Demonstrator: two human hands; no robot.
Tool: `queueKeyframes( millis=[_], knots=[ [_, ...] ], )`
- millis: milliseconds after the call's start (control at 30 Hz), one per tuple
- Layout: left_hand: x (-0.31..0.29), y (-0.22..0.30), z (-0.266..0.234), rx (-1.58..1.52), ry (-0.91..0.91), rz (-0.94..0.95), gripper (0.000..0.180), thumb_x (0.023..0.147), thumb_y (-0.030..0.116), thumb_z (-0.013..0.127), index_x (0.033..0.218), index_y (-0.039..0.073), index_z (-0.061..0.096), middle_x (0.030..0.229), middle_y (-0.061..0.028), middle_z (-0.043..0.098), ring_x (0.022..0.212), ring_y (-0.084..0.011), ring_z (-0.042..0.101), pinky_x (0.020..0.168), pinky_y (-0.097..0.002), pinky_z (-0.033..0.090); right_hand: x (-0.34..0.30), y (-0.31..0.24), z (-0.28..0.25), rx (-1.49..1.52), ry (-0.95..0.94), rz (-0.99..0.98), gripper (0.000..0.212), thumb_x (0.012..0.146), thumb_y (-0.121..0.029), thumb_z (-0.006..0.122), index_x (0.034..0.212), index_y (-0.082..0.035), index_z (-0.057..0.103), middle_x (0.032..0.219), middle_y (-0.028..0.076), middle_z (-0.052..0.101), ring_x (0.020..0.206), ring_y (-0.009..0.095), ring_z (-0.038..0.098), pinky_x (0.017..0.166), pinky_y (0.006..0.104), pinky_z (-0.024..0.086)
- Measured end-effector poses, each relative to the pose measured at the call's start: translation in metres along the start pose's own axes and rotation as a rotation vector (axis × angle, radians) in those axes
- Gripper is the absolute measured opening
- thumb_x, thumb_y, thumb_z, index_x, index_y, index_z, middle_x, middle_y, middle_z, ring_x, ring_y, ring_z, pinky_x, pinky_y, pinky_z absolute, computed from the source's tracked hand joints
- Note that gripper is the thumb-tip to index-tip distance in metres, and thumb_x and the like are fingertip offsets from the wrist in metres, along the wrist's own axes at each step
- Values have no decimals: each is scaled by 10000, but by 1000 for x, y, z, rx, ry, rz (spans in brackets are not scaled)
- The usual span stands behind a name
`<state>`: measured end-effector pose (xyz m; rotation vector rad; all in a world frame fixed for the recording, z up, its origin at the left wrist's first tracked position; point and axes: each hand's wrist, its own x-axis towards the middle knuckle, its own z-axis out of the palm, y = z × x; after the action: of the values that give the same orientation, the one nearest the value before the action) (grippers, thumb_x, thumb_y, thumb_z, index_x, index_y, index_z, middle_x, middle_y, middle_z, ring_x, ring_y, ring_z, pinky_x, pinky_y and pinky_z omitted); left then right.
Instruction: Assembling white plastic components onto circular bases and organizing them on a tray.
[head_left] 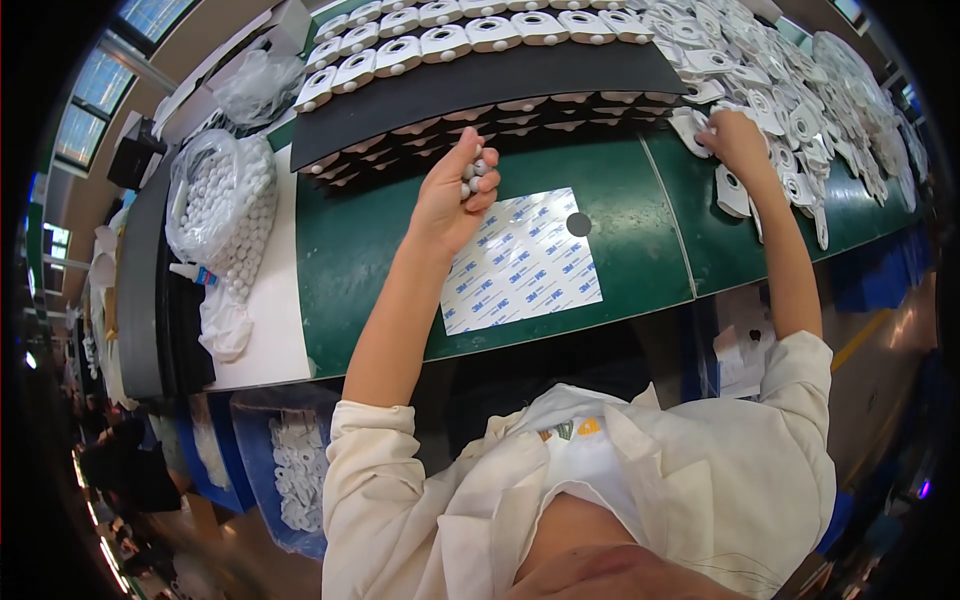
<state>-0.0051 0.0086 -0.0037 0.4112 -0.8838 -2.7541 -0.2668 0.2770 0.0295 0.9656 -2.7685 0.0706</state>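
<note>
My left hand (452, 200) is raised over the green table, its fingers curled around several small white balls (473, 178). At the right, my right hand (742, 142) reaches to the near edge of a big pile of white plastic parts (800, 125). Its fingertips pinch the edge of one white plastic part (688, 131) with a round hole. Below my left hand lies a square sheet (530, 270) with a blue printed pattern, and a dark grey disc (579, 224) sits at its upper right edge.
Behind the sheet, stacked black boards (480, 95) carry rows of white parts (444, 42). At the left stand an open clear bag of white balls (225, 190) and a small glue bottle (193, 273). A blue bin (262, 450) with white pieces is below the table.
</note>
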Motion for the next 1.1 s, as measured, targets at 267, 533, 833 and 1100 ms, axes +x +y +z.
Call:
queueKeyframes(
  millis=[267, 533, 833, 1100],
  knots=[
    [-1, 1, 2, 76, 19, 30, 386, 832, 361, 611, 1013, 39, 498, 748, -2, 471, 538, -36, 372, 398, -148, 242, -30, -5, -32, 44, 283, 81, 134, 831, -133, 552, 847, -8, 599, 749, 143, 622, 697, 280, 608, 644, 358, 467],
    [-3, 5, 3, 99, 5, 120, 313, 849, 189, 609, 1126, 72, 520, 789, -2, 496, 585, -39, 409, 399, -140, 263, -67, -127, -7, 1432, -207, -277, 171, 875, -50, 513, 1040, -18, 540, 878, 20, 578, 750, 77, 533, 703, 218, 447],
    [2, 3, 0, 90, 31, 126, 272, 818, 118, 632, 1053, 26, 532, 941, -69, 560, 635, -59, 462, 401, -144, 283, -76, -181, 29, 1399, -314, -265, 149, 895, -88, 503, 1018, -7, 522, 876, 15, 562, 771, 61, 505, 694, 200, 422],
    [4, 3, -5, 77, -20, 124, 261, 838, 177, 623, 1036, 27, 541, 995, -78, 548, 646, -56, 442, 397, -130, 284, -80, -183, 29, 1253, -212, -355, 112, 890, -59, 487, 990, -13, 507, 840, 33, 564, 713, 74, 499, 655, 210, 419]
  ],
)
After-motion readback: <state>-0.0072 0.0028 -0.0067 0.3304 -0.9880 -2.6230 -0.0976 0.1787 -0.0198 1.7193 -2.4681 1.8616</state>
